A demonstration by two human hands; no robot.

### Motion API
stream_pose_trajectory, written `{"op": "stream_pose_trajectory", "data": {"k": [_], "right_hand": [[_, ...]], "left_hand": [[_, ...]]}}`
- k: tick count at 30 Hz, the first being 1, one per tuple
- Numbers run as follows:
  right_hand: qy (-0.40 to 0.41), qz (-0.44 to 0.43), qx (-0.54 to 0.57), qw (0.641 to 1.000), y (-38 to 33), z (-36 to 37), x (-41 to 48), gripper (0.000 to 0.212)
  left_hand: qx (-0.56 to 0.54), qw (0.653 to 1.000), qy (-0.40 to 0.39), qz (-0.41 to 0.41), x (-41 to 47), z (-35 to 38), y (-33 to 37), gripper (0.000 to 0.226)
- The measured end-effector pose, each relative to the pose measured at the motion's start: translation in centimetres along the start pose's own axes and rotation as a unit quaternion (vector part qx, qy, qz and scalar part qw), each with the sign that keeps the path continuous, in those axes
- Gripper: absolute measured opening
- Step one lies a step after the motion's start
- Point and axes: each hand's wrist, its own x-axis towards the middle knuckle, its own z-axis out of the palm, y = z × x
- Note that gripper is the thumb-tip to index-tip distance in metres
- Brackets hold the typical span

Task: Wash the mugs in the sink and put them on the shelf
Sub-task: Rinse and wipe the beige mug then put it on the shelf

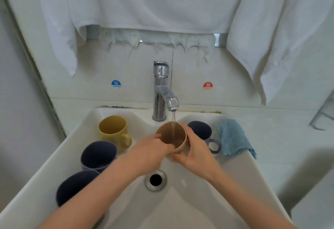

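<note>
We held the tan mug (166,133) under the running tap (160,91), hands close together, right hand (197,153) wrapped round its side, left hand (151,153) curled on its rim.

The back wall (137,70) is covered with pale, glossy tiles with one thin vertical joint (172,62) in the middle; a round blue sticker (116,84) reading COLD sits on its left part and a round red sticker (207,86) reading HOT on its right part. White towels (144,3) hang over the upper wall (their lower edges are creased and uneven), and the right towel (280,39) reaches down the lowest. The light is soft and even, and a dark stained line (115,106) runs along the bottom of the tiles.
</note>
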Motion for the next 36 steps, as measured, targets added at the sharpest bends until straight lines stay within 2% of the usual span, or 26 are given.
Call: {"op": "stream_pose_trajectory", "data": {"k": [2,4,5,8,9,11,13,14,15,16,18,19,20,21,24,26,32,36], "right_hand": [[0.013,0.000,0.000,1.000,-0.1,0.2,0.1,0.058],[0.015,0.002,-0.004,1.000,0.1,0.5,0.0,0.057],[0.006,0.006,-0.009,1.000,0.2,0.6,-0.1,0.057],[-0.009,0.018,-0.024,1.000,0.3,1.0,-0.5,0.055],[-0.004,0.021,-0.022,1.000,0.3,1.0,-0.5,0.055],[0.000,0.022,-0.015,1.000,0.2,0.9,-0.4,0.056],[-0.004,0.022,-0.017,1.000,-0.1,1.0,-0.4,0.060],[-0.002,0.024,-0.017,1.000,-0.1,1.1,-0.4,0.061],[0.001,0.026,-0.017,1.000,0.0,1.2,-0.4,0.061],[0.002,0.028,-0.017,0.999,0.1,1.3,-0.5,0.061],[-0.004,0.033,-0.016,0.999,0.1,1.4,-0.6,0.061],[-0.006,0.035,-0.014,0.999,0.1,1.3,-0.6,0.060],[-0.002,0.035,-0.014,0.999,0.2,1.3,-0.6,0.058],[0.003,0.033,-0.016,0.999,0.2,1.3,-0.6,0.057],[0.014,0.035,-0.027,0.999,-0.1,1.4,-0.6,0.057],[0.016,0.031,-0.034,0.999,0.0,1.4,-0.7,0.058],[0.003,-0.004,-0.012,1.000,-0.8,1.2,-0.6,0.065],[0.005,-0.015,0.006,1.000,-1.6,0.6,0.0,0.070]], "left_hand": [[0.116,0.993,-0.008,-0.001,0.4,0.1,-0.5,0.039],[0.126,0.991,-0.034,-0.023,0.5,0.1,0.3,0.036],[0.084,0.994,-0.057,-0.034,0.6,0.3,0.8,0.033],[-0.166,0.983,-0.077,-0.023,0.1,0.0,1.8,0.011],[-0.183,0.981,-0.070,-0.012,0.1,-0.1,1.6,0.010],[-0.121,0.991,-0.065,-0.006,0.3,-0.2,0.9,0.022],[0.057,0.995,-0.083,-0.007,0.5,-0.1,0.3,0.036],[0.106,0.990,-0.090,-0.011,0.6,0.1,0.2,0.035],[0.111,0.989,-0.093,-0.020,0.6,0.2,0.3,0.032],[0.076,0.993,-0.089,-0.024,0.6,0.4,0.5,0.028],[-0.092,0.993,-0.077,-0.016,0.2,0.6,0.8,0.021],[-0.142,0.986,-0.084,-0.006,0.0,0.5,0.8,0.023],[-0.145,0.986,-0.086,0.007,-0.1,0.4,0.6,0.026],[-0.114,0.990,-0.084,0.013,0.1,0.6,0.2,0.030],[0.102,0.991,-0.082,0.009,0.6,0.4,-0.5,0.035],[0.164,0.982,-0.094,0.001,0.6,0.1,-0.1,0.031],[0.199,0.976,-0.088,0.007,-0.5,-1.3,0.0,0.029],[0.190,0.981,-0.026,0.003,-1.1,-2.0,-0.9,0.030]]}}
